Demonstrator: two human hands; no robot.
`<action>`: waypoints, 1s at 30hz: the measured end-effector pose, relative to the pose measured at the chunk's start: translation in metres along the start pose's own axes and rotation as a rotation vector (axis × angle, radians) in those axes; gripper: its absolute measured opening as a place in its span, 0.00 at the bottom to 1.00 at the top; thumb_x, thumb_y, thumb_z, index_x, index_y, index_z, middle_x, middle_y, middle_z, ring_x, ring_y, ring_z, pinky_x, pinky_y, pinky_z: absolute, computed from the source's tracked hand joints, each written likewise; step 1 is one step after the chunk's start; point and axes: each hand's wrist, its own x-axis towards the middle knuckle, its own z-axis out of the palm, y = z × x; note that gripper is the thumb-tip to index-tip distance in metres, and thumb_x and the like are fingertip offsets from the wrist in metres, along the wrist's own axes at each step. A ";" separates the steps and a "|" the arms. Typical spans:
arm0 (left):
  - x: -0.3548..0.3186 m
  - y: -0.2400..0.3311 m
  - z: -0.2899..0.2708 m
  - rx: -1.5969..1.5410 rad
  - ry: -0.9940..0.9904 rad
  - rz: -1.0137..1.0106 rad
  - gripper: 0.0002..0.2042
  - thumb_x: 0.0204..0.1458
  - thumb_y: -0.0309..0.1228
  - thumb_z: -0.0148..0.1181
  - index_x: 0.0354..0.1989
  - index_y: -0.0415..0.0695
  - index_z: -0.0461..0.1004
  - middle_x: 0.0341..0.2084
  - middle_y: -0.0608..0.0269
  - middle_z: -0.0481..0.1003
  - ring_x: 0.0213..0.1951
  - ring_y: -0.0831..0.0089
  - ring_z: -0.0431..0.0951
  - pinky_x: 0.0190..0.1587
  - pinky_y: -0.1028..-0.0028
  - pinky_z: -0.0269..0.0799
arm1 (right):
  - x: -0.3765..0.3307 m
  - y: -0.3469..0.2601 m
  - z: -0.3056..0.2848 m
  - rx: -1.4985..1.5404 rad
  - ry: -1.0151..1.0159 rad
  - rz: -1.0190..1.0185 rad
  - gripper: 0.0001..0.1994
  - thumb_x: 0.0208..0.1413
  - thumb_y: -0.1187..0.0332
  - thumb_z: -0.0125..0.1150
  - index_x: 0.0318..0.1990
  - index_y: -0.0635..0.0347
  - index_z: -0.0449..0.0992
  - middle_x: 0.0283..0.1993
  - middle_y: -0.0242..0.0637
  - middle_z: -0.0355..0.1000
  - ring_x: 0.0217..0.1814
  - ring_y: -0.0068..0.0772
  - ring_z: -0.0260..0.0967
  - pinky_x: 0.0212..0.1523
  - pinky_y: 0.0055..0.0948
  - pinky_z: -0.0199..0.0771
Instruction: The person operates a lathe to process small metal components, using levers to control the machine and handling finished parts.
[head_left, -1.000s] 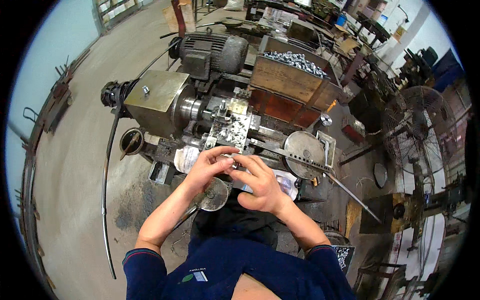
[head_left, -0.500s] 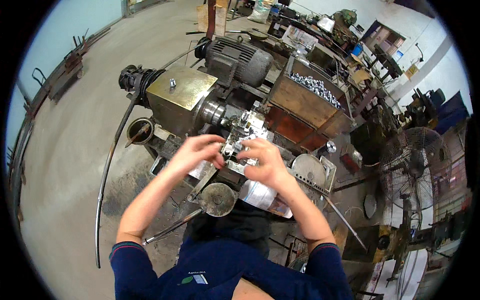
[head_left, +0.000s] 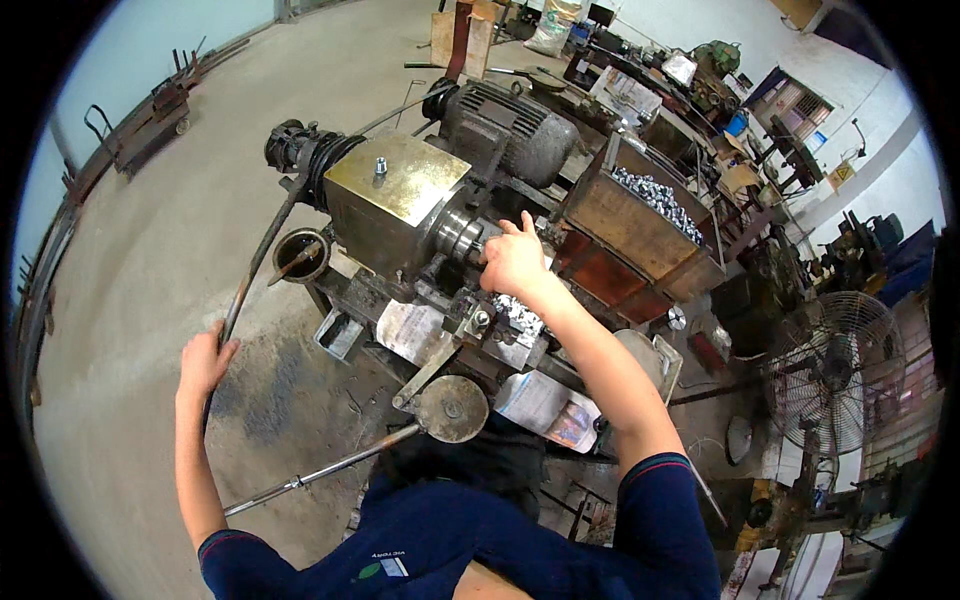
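Both hands gone from small metal parts [head_left: 517, 318] at machine middle, where they met half second ago. Right hand [head_left: 515, 262] now up at round chuck [head_left: 462, 232], fingers curled against it, thumb raised (clamped or only resting: cannot tell). Left hand [head_left: 203, 362] swung far out left, grip closed round long curved lever [head_left: 258, 262]. Parts lie just below right wrist. Brass-coloured housing [head_left: 397, 195] behind chuck. Open concrete floor [head_left: 150, 240] left of machine; crate of silver pieces [head_left: 650, 205] crowds right edge.
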 end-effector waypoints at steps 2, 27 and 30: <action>-0.012 0.001 0.019 -0.179 0.079 -0.129 0.18 0.44 0.35 0.60 0.43 0.40 0.68 0.19 0.48 0.72 0.26 0.51 0.74 0.29 0.60 0.68 | 0.003 -0.002 -0.002 0.006 0.016 0.002 0.19 0.24 0.62 0.60 0.32 0.39 0.81 0.39 0.32 0.75 0.61 0.42 0.58 0.65 0.57 0.35; 0.107 -0.118 -0.008 0.421 0.085 -0.270 0.09 0.41 0.26 0.53 0.32 0.44 0.76 0.29 0.50 0.75 0.36 0.55 0.76 0.39 0.60 0.71 | 0.009 -0.012 -0.016 0.248 0.013 0.019 0.12 0.24 0.63 0.57 0.22 0.57 0.78 0.29 0.43 0.73 0.46 0.43 0.67 0.61 0.57 0.44; 0.100 -0.091 0.000 0.026 0.268 -0.231 0.13 0.45 0.28 0.54 0.41 0.45 0.75 0.32 0.53 0.76 0.38 0.57 0.76 0.41 0.61 0.71 | -0.019 -0.010 -0.028 0.245 0.229 -0.051 0.15 0.27 0.65 0.58 0.29 0.55 0.78 0.37 0.36 0.73 0.52 0.38 0.64 0.62 0.55 0.44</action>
